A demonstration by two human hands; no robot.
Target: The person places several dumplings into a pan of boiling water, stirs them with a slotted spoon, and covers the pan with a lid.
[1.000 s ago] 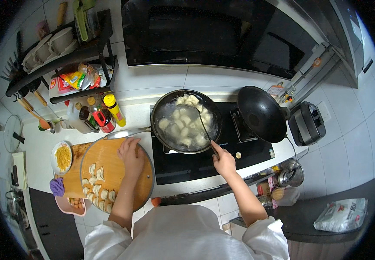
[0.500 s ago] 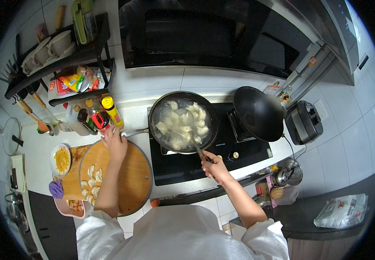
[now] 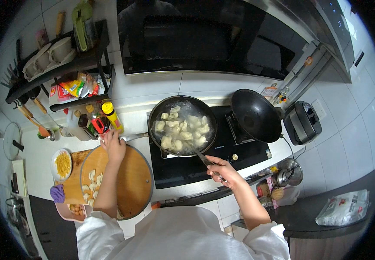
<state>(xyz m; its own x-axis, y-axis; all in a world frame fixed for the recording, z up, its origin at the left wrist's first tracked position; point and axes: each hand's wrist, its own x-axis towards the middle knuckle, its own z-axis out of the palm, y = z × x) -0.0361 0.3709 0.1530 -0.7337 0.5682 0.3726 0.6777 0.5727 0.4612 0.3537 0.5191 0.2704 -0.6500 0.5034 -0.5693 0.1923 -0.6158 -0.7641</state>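
A person in white stands at a kitchen counter, seen from above. A black stove is set into it, and on the stove's left half sits a dark pan of cloudy water with pale dumplings. The right hand is wrapped around the handle of a ladle, which slants over the pan's near rim; its head is hard to make out. The left hand reaches across a round board, fingers at the tip of the pan's handle; whether they grip it I cannot tell. The board lies at the counter's near edge, left of the stove, with more dumplings on its left side, partly behind the forearm. Farther left is a white plate of yellow shreds. Bottles line the counter's far edge. An empty wok rests tilted on the stove's right half.
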